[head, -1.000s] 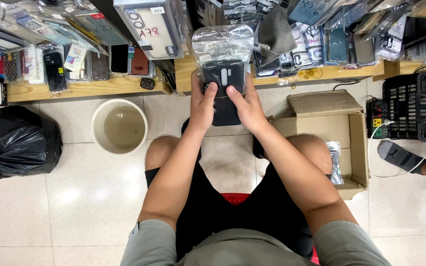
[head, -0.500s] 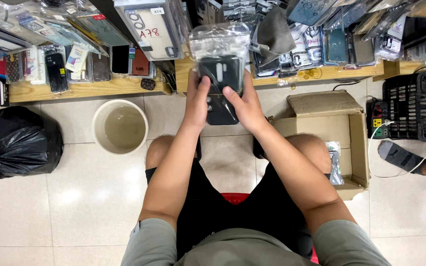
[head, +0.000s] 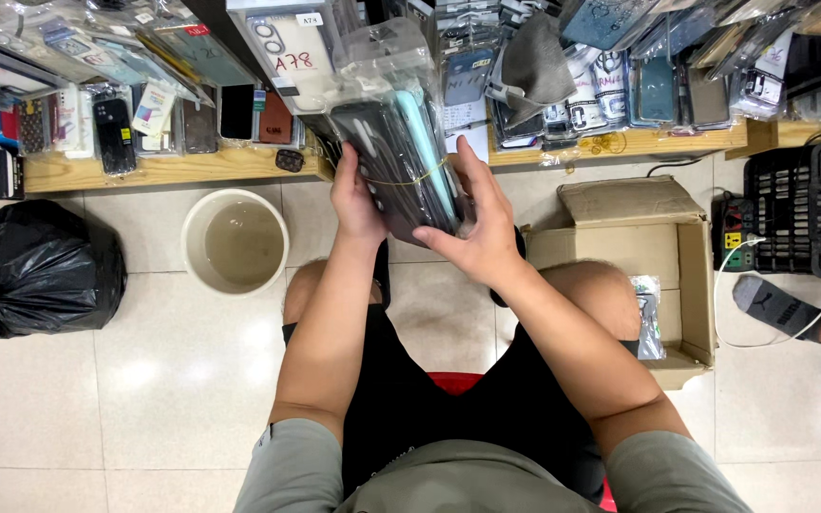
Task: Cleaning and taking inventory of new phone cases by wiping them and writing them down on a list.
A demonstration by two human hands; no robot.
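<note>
Bundle turned since half a second ago: then the flat black face of the rubber-banded bundle of bagged phone cases (head: 401,157) faced the camera, held square and upright; now it is tilted, top leaning left, so the stacked edges show, one pale teal among the dark ones. Judgement: the person is looking over the stack's edges rather than its front.

Left hand (head: 353,195) grips the bundle's left side, fingers (head: 342,169) curled around its edge, closed on it. Right hand (head: 477,223) cups the lower right corner, thumb across the bottom end, fingers behind and mostly hidden; also holding.

Bundle is in the air, above the knees, just in front of the low wooden shelf (head: 173,166) crowded with other packaged cases.

Around: round cream plastic bucket (head: 235,242) on the tiled floor to the left, tied black rubbish bag (head: 35,266) further left, open brown cardboard box (head: 634,256) to the right.
</note>
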